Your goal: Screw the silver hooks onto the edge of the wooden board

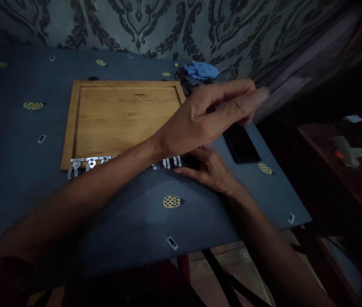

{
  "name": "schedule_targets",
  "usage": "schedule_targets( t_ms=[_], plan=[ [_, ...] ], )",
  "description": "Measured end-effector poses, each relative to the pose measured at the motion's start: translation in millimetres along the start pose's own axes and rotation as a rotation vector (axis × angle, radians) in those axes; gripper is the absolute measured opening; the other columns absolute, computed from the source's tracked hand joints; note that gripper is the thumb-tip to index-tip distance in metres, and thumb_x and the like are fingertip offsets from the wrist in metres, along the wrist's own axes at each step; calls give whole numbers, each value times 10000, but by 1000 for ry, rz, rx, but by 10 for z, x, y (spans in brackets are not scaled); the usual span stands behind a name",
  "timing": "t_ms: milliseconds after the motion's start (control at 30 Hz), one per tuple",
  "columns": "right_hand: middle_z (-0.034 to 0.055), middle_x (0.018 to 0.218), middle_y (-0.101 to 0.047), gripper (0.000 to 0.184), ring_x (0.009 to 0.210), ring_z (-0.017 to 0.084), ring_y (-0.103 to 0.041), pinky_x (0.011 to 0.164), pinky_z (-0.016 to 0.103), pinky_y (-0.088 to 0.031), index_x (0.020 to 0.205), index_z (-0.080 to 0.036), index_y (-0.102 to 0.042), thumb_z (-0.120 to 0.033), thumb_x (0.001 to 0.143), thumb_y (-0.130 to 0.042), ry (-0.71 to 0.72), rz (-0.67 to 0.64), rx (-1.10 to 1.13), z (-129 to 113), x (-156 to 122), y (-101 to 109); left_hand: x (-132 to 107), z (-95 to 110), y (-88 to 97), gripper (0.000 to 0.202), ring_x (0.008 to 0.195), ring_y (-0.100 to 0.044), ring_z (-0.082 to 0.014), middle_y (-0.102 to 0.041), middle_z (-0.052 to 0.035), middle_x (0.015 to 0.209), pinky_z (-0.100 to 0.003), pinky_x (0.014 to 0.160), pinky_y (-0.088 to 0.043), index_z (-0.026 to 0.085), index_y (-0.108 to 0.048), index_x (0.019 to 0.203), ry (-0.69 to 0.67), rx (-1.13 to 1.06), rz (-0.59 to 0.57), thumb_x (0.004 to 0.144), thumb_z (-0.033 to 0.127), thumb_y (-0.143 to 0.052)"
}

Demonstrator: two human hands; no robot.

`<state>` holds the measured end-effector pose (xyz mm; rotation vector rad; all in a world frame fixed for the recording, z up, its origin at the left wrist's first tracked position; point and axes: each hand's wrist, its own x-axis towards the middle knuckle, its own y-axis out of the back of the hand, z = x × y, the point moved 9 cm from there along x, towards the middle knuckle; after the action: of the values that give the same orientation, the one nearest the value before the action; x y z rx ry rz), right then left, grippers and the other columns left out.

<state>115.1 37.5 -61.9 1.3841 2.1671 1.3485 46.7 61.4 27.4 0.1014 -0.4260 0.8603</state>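
A wooden board (120, 117) with a raised frame lies on the blue patterned table cover. Along its near edge runs a row of silver metal brackets (91, 163), partly covered by my left forearm. My left hand (212, 113) reaches across above the board's right side, fingers and thumb drawn together at the tips. Whatever they might hold does not show, and the fingertips are slightly blurred. Low at the board's near right corner, my right hand (211, 170) has its thumb beside the last brackets and its fingers bent over the edge; its fingertips are partly hidden behind my left wrist.
A black phone (241, 143) lies right of the board. Behind the far right corner are a crumpled blue cloth (202, 70) and dark glasses (185, 83). A patterned wall (136, 25) borders the table's far side. The table cover's right edge (286, 179) slants toward a darker area.
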Motion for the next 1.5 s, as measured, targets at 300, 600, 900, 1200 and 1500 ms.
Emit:
schedule_targets(
  t_ms=[300, 600, 900, 1200, 1500],
  plan=[
    [131, 1169, -718, 567, 1101, 329, -663, 971, 492, -546, 1212, -204, -758, -670, 901, -669, -5, -6, 13, 28, -6, -17, 108, 27, -92, 501, 417, -298, 40, -345, 123, 493, -131, 486, -241, 149, -480, 627, 52, 14, -145, 1065, 364, -367],
    [123, 1162, -722, 558, 1114, 335, -651, 987, 516, -541, 1208, -224, -754, -679, 897, -668, -11, 2, 4, 38, -12, -21, 99, -50, -77, 459, 415, -277, 40, -311, 134, 517, -138, 558, -242, 131, -496, 697, 142, 18, -222, 1087, 285, -312],
    [122, 1085, -693, 602, 1082, 320, -645, 928, 490, -557, 1162, -201, -764, -723, 914, -596, 58, 10, 28, -26, 26, -8, -76, -68, 192, 515, 516, -312, -73, -326, 64, 554, -255, 515, -318, 227, -450, 699, 84, 92, 360, 989, 642, -541],
    [121, 1123, -691, 606, 1098, 329, -633, 961, 507, -544, 1203, -225, -761, -730, 909, -600, 23, 2, 11, -15, 18, -8, 55, -121, 62, 624, 455, -281, -50, -295, 66, 499, -256, 472, -269, 214, -459, 621, 26, -7, 81, 984, 722, -446],
    [112, 1105, -679, 575, 1082, 312, -626, 958, 476, -533, 1199, -211, -750, -692, 902, -647, 18, -1, 26, 7, 5, -10, 99, -37, 93, 560, 400, -252, -20, -293, 86, 459, -223, 404, -245, 204, -487, 596, 40, -113, 31, 1029, 557, -515]
  ],
)
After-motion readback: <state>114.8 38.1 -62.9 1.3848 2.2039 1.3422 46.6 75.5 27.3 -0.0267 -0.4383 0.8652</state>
